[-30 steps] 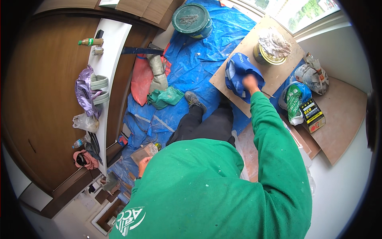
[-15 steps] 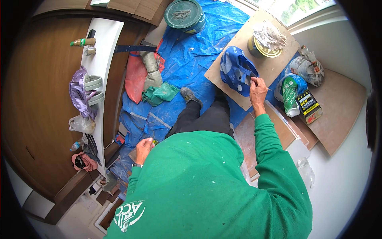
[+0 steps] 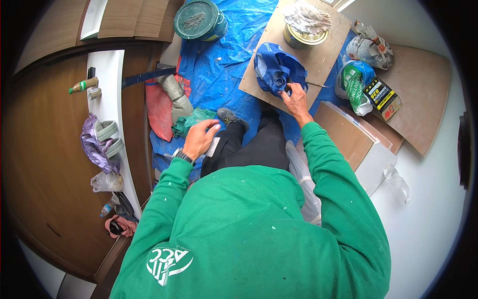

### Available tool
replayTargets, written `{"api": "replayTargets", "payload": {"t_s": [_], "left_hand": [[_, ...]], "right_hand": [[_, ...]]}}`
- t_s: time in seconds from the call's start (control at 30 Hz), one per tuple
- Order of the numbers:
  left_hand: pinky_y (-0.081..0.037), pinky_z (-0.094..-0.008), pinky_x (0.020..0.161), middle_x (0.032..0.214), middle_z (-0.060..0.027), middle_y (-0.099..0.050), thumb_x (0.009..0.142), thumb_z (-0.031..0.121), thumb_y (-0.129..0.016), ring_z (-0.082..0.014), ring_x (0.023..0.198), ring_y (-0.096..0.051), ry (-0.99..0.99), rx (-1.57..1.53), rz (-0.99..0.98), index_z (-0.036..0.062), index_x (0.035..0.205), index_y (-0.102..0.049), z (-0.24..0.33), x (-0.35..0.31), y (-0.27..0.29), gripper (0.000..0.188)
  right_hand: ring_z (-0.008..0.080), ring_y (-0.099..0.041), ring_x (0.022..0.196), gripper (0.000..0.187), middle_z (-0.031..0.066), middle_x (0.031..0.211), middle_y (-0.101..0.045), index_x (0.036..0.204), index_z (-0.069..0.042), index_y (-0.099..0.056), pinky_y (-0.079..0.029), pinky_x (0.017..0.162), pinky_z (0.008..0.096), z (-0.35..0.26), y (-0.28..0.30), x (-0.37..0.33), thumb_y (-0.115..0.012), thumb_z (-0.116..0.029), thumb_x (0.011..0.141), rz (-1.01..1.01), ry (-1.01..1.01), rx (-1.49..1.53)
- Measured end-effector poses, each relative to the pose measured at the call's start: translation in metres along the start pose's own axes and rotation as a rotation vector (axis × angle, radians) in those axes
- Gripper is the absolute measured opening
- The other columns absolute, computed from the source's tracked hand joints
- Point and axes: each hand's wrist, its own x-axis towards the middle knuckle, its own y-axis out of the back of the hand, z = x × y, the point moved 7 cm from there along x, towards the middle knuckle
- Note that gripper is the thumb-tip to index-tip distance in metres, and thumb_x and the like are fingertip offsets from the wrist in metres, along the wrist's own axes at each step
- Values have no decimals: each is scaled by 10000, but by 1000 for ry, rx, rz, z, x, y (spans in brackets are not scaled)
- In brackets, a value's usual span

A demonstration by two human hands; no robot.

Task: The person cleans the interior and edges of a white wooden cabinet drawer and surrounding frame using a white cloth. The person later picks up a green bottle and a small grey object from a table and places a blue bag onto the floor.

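Note:
A blue fabric bag (image 3: 275, 65) lies crumpled and partly gaping on a wooden board (image 3: 254, 82). My right hand (image 3: 297, 103) is at its near edge, with thumb and fingers closed on the fabric. Whether anything else is in that grip is hidden. In front of my waist, over my dark trousers, my left hand (image 3: 200, 139) is raised with its fingers loosely bent and apart. Just below its palm shows a small whitish flat piece (image 3: 212, 147); I cannot tell whether the hand touches it. A thin, pointed strip (image 3: 317, 85) rests on the board right of the bag.
A tin (image 3: 304, 38) topped with a crumpled cloth (image 3: 307, 17) stands behind the bag. Right of the board are a green-and-white sack (image 3: 356, 87) and a black-and-yellow can (image 3: 382, 98). A dark green bucket (image 3: 199, 22) stands on blue sheeting (image 3: 239, 32). Left is a white shelf (image 3: 107, 74).
My left hand has risen from beside my waist and moved forward and right. My right hand has shifted along the bag's near edge, and the view has turned, moving the bag leftward.

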Motion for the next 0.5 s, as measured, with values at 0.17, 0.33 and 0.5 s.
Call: {"api": "replayTargets", "payload": {"t_s": [0.17, 0.33, 0.5], "left_hand": [[-554, -420, 894, 1241, -128, -694, 956, 282, -681, -343, 1078, -684, -407, 266, -106, 101, 1265, -674, 109, 95, -39, 358], [-581, -434, 884, 1500, -84, -541, 913, 178, -656, -340, 1058, -700, -667, 468, -180, 130, 1426, -548, 163, 175, -97, 526], [-584, -459, 833, 1464, -168, -542, 867, 104, -630, -372, 1028, -711, -673, 778, -399, 107, 1517, -433, 155, 231, -145, 679]], "right_hand": [[354, -681, 862, 146, 176, 937, -681, 924, -6, -621, -537, 796, 444, 17, -7, 8, -727, -35, 829, 101, -204, -77], [411, -689, 908, 428, 233, 996, -680, 1230, -26, -530, -550, 793, 492, 2, 3, 13, -641, 66, 828, 140, -277, 105], [431, -667, 940, 467, 241, 995, -663, 1238, -11, -587, -549, 837, 488, -10, 7, 4, -630, 77, 781, 144, -119, -36]]}}
